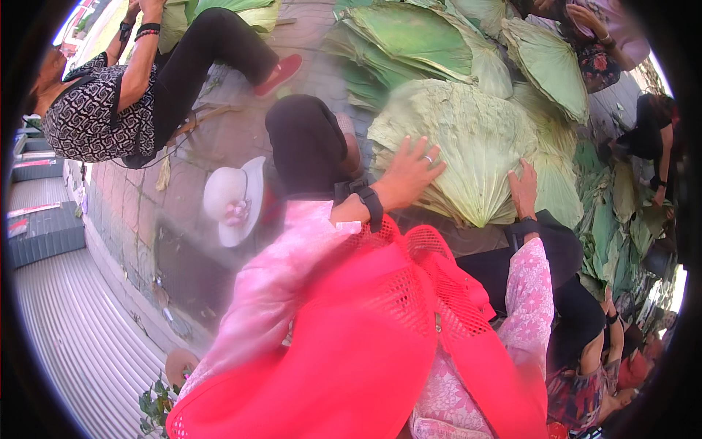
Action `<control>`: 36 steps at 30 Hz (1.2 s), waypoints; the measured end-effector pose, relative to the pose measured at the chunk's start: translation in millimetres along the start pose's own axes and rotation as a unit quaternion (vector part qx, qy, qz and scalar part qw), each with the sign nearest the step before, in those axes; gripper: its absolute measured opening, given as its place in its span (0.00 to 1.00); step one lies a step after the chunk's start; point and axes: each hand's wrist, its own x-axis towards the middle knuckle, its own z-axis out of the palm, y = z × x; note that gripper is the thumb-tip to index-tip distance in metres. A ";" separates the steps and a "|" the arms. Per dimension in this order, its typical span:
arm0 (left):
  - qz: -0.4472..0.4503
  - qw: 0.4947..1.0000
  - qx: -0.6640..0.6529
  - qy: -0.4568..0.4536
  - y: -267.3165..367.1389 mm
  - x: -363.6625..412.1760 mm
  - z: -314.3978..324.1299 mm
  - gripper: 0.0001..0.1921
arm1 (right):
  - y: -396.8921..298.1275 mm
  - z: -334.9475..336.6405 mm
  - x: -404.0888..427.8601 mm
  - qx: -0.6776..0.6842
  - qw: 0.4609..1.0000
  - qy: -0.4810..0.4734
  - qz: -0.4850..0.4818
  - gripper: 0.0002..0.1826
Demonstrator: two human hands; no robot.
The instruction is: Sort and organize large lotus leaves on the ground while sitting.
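A stack of dried lotus leaves (pixel 460 126), folded into fan shapes, lies in front of my knees. The top leaf is pale green, with its veins meeting at a point toward me. My left hand (pixel 412 173), with a ring on one finger, lies flat over the stack's left side, fingers spread. At the right edge of the stack my right hand (pixel 524 189) touches the leaf with thumb and fingers apart. Both wrists carry dark straps. My left hand hides part of the leaf under it.
More lotus leaves (pixel 411 41) are piled beyond the stack, with others (pixel 598 219) to the right. A white sun hat (pixel 227 200) rests on the paving (pixel 131 219) at left. A person in a patterned top (pixel 101 112) sits at upper left; other people are along the right side.
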 end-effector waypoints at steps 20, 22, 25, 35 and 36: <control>0.014 0.998 -0.002 -0.055 -1.2 14.6 -4.5 0.32 | 40.1 13.1 -7.2 0.152 0.935 0.234 0.216 0.19; 0.018 0.998 0.006 -0.058 -1.6 15.2 -2.3 0.31 | 50.4 19.2 -12.5 0.230 0.944 0.112 0.207 0.18; -0.003 0.997 -0.027 -0.076 -8.8 19.2 -0.2 0.30 | 53.2 13.0 -4.0 0.257 0.925 0.153 0.235 0.17; -0.001 0.990 -0.018 -0.142 -12.6 27.1 -6.0 0.23 | 18.4 -29.5 -11.5 0.462 0.814 -0.120 0.331 0.10; 0.003 0.991 -0.009 -0.135 -9.0 28.1 -6.4 0.22 | 21.3 -29.5 -12.8 0.424 0.842 -0.107 0.316 0.11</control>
